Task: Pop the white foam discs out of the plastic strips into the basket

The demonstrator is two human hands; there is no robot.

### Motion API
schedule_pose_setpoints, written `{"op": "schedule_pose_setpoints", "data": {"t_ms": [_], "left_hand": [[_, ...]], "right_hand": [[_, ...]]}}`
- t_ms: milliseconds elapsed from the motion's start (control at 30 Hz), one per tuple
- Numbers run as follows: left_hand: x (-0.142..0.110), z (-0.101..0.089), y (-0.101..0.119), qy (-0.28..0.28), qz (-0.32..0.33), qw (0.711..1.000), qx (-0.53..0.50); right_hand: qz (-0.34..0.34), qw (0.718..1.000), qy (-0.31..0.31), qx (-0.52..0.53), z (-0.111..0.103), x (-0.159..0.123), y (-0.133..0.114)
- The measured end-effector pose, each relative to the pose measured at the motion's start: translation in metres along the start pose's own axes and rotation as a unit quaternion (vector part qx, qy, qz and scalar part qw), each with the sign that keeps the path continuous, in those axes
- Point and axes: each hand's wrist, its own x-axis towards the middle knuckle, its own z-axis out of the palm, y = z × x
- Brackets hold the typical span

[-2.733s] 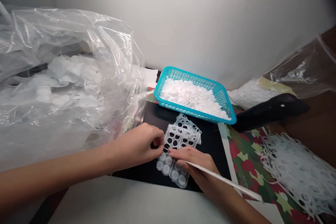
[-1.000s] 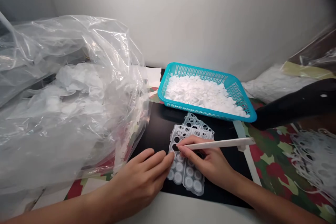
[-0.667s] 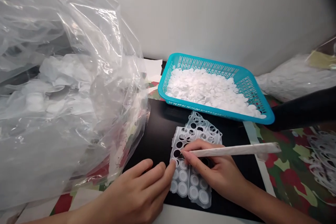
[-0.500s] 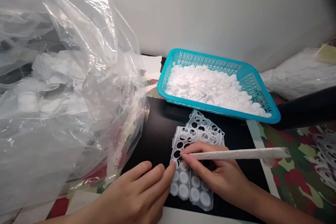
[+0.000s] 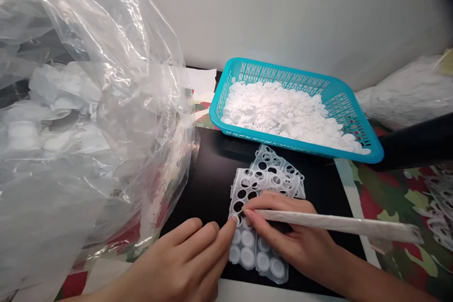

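Observation:
A translucent white plastic sheet [image 5: 245, 181] with rows of round holes lies on a black board; in its near rows several white discs [image 5: 247, 258] fill the holes. My left hand [image 5: 187, 255] rests at the sheet's left edge, fingers stretched out, the index fingertip touching it beside a disc. Above the sheet, my right hand [image 5: 297, 226] grips a long, slim tool wrapped in white [image 5: 336, 222] like a pen. Its working tip lies near the left index fingertip and is too small to make out. Another holed sheet [image 5: 279, 165] lies under the far end.
Behind the board [image 5: 210, 174] stands a blue basket [image 5: 279, 144] holding many white discs [image 5: 279, 108]. A big clear plastic bag [image 5: 141, 118] with white pieces takes up the left. Holed scraps [image 5: 440, 203] lie at right, below a black tube [image 5: 421, 139] and a filled bag [image 5: 406, 92].
The tool's rear end has swung right and down in my right hand, so more of it shows. My left hand has barely moved. The view has shifted slightly.

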Motion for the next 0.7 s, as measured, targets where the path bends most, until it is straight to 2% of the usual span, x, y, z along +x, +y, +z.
{"op": "schedule_pose_setpoints", "data": {"t_ms": [300,400,700], "left_hand": [[0.001,-0.0008,-0.0019,0.009,0.006,1.0,0.005],[0.0009,0.0003,-0.0017,0.01,0.001,1.0,0.002],[0.0045,0.0018,0.0017,0.022,-0.041,0.999,-0.024]], "right_hand": [[-0.024,1.0,0.002,-0.008,-0.0003,-0.0002,-0.0037],[-0.011,1.0,-0.003,-0.002,0.0004,-0.0018,-0.0021],[-0.004,1.0,-0.011,0.007,-0.0008,-0.0003,-0.0007]]}}
